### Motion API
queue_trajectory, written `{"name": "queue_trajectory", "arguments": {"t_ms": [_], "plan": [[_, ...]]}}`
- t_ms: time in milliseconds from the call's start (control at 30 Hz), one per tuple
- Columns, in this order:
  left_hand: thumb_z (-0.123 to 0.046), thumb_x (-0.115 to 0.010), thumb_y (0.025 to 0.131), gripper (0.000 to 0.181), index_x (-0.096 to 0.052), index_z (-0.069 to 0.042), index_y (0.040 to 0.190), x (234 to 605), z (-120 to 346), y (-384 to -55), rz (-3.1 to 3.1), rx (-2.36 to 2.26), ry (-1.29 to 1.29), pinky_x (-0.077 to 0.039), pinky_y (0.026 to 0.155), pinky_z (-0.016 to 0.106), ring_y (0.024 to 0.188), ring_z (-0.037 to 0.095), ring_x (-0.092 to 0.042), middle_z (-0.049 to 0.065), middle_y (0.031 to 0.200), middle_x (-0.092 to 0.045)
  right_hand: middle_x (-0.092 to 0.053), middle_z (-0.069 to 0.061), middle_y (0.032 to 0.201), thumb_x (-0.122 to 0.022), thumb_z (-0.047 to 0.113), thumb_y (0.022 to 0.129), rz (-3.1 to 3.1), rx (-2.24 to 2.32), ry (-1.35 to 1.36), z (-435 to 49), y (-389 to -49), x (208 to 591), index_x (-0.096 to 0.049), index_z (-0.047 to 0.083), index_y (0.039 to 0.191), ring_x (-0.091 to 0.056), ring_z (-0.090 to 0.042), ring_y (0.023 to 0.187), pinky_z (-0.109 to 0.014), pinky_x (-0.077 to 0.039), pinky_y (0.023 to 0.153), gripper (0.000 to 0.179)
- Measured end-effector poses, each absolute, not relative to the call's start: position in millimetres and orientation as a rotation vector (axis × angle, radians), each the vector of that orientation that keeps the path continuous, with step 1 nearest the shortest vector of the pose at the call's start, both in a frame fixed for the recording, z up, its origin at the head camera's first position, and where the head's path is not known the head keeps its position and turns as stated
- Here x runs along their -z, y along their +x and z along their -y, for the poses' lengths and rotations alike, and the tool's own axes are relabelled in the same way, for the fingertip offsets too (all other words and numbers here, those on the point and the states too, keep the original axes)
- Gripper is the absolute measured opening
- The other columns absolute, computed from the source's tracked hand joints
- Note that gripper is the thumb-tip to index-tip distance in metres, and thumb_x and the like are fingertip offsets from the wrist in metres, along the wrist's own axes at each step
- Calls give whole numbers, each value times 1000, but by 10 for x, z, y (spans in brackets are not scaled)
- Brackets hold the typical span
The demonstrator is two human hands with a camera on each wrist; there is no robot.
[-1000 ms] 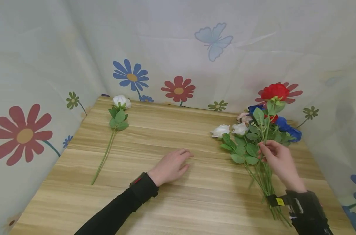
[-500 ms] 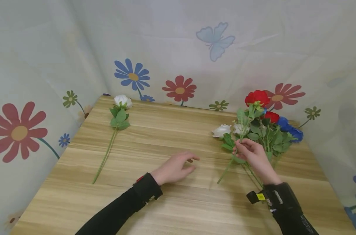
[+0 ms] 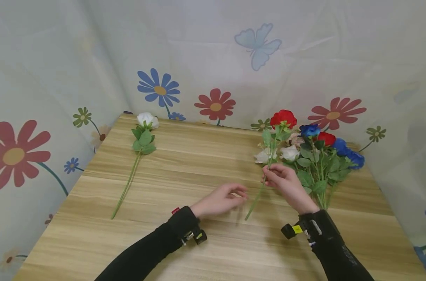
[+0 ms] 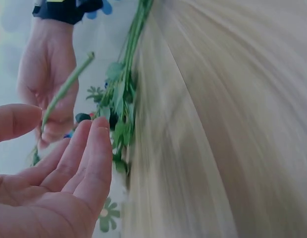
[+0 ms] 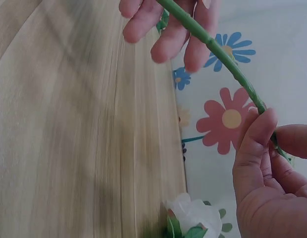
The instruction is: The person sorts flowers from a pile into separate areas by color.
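In the head view my right hand pinches the green stem of a red artificial flower between thumb and fingers. Its bloom points to the back and the lower stem slants toward me, above the table. The right wrist view shows that stem running from the right fingertips up past the left fingers. My left hand is close to the stem's lower end, its fingers spread and relaxed, holding nothing. In the left wrist view the stem end rises just beyond the left fingertips.
A bunch of red, blue, pink and white artificial flowers lies at the right of the wooden table. One white rose with a long stem lies alone at the left. A printed curtain stands behind the table.
My right hand has moved left, drawing the red flower out of the bunch and toward the left hand. The left hand has shifted slightly right. The white rose has stayed in place.
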State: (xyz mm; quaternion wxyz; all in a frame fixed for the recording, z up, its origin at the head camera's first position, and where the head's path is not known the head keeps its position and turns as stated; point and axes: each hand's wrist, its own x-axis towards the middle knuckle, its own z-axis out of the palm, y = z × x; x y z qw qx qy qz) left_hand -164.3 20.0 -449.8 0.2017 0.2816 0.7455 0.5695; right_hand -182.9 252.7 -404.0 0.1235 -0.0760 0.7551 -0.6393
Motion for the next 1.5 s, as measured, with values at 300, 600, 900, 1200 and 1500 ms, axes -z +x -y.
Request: {"name": "queue_trajectory", "arguments": {"t_ms": [300,600,900,1200,1500], "plan": [[-17,-53,97,46,-41,4,137,4515,-293,-1621,-1804,-1692,572,-54,83,33,100,24,-64,17,118,-63,-58,-21,105,-57,31,95,-2221,1831,-268,-2355,-1899,4130,-54,-7,114,-59,-19,93,-31,-54,81,43],[-10,-49,98,37,-46,7,131,4481,-277,-1636,-1673,-1784,538,-51,88,49,96,27,-65,25,114,-63,-55,-29,118,-58,31,95,-2290,1736,-333,-2211,-1925,4161,-55,-10,116,-56,-27,103,-41,-51,88,46],[-6,-48,98,33,-47,8,128,4462,-230,-1629,-1643,-1791,524,-49,88,53,100,38,-61,30,114,-60,-56,-27,116,-51,34,98,-2300,1680,-375,-2185,-1933,4184,-54,-7,122,-55,-31,104,-43,-50,88,47],[-6,-47,99,32,-48,7,128,4441,-75,-1604,-1718,-1780,529,-53,84,45,100,41,-60,30,113,-59,-57,-30,108,-48,33,100,-2320,1702,-347,-2232,-1896,4192,-54,-7,120,-58,-35,98,-52,-48,89,45],[-11,-52,98,34,-51,1,129,4459,224,-1593,-1813,-1742,474,-55,80,38,98,37,-62,28,108,-61,-58,-29,108,-48,36,99,-2364,1645,-315,-2307,-1859,4243,-53,-7,121,-59,-34,97,-50,-49,88,48]]}}
